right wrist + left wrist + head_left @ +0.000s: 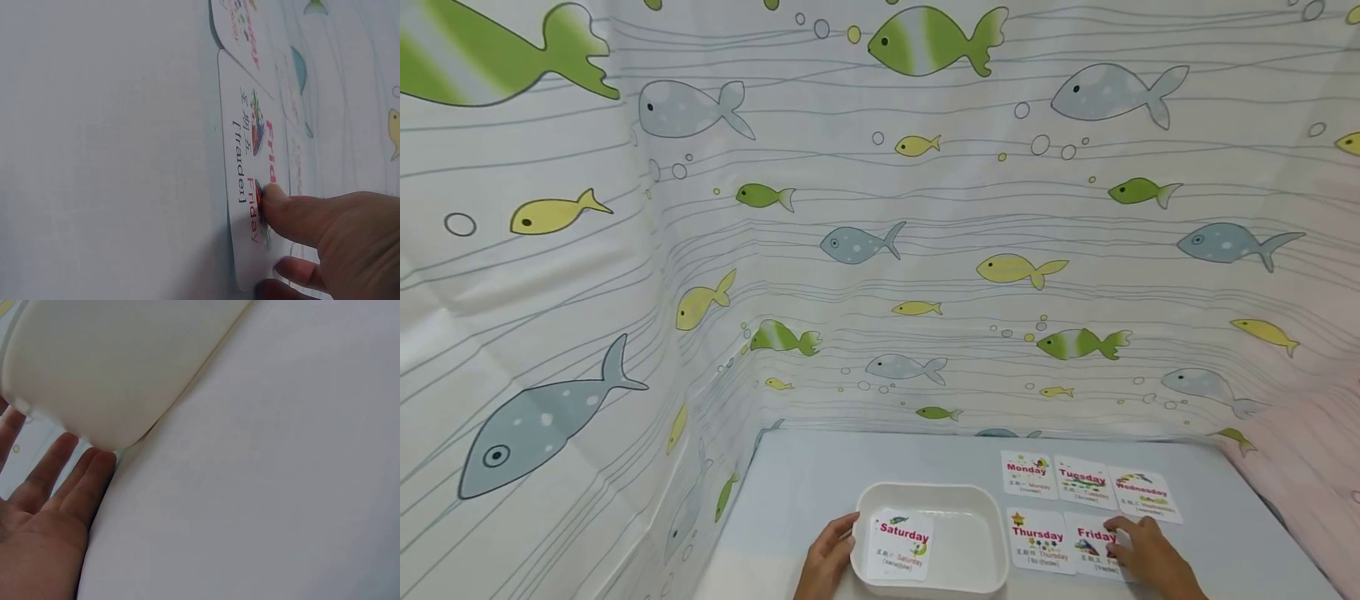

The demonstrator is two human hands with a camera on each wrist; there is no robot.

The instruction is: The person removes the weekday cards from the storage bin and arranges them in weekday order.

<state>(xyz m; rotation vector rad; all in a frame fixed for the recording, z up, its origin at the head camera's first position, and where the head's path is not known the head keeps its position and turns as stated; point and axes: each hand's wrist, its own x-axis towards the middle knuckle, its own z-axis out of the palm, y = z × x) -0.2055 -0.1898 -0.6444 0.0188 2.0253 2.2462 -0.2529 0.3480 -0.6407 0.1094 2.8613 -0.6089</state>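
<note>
My left hand (826,560) touches the left side of a white plastic tray (973,550). In the left wrist view, its extended fingers (87,487) meet the tray's outer wall (125,369). The Saturday card (901,546) leans inside the tray at the left. At the right, my right hand (1153,557) holds the right part of the Friday card (1093,533), which lies beside the Thursday card (1037,542). In the right wrist view, the thumb (294,212) is on the card's face, and the other fingers curl by its right end, partly hidden.
Behind lies a row of the Monday card (1028,475), Tuesday card (1084,483) and Wednesday card (1146,496). All stand on a pale table (850,454). A fish-patterned curtain (955,225) encloses the back and sides.
</note>
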